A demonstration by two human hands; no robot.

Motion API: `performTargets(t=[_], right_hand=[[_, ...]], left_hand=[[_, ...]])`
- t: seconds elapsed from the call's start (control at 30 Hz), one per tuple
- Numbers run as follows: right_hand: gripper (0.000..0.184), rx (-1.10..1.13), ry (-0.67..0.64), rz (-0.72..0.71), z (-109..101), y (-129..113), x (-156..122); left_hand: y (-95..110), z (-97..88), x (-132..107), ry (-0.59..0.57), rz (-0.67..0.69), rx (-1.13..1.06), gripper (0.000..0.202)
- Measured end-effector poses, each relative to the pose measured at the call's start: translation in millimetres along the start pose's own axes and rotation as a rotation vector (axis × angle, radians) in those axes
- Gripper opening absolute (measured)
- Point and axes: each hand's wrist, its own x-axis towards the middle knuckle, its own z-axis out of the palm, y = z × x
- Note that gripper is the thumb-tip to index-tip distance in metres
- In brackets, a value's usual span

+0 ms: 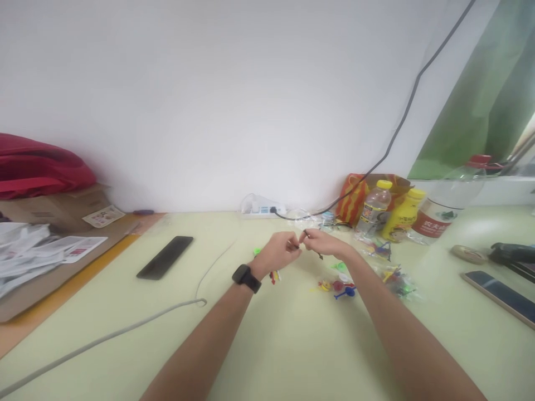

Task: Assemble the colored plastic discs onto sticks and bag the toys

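Both my hands meet above the middle of the table. My left hand, with a black watch on its wrist, is closed in a pinch on a small dark piece, too small to name. Close beside it, my right hand pinches a thin black plastic piece whose end sticks out below the fingers. Small red, yellow and white plastic pieces lie partly hidden under my left wrist. Near my right forearm lie a blue plastic piece and several red, yellow and green ones.
Clear bags of colourful pieces lie right of my forearm. Behind stand a clear bottle, a yellow bottle and a large bottle. A power strip is by the wall. A black phone and a grey cable lie left.
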Motion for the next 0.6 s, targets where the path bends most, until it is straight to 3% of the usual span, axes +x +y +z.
performTargets(t=[0.2,0.3,0.47,0.6], right_hand=[[0.032,-0.151,-0.122,0.029,-2.6,8.9,-0.6],[0.037,-0.221,-0.14,0.023,-5.1,6.1,-0.6],[0.024,-0.406,-0.184,0.083,-24.8,0.5,-9.9],[0.028,-0.526,-0.28,0.213,-42.3,1.0,-22.9]], left_hand=[[-3.6,7.4,-7.1,-0.069,-0.029,0.161,0.02],[-5.4,4.6,-7.8,-0.076,-0.066,0.274,0.014],[-12.2,-4.6,-7.8,-0.061,-0.134,0.432,0.014],[-14.0,-11.7,-9.5,-0.079,-0.172,0.496,0.016]])
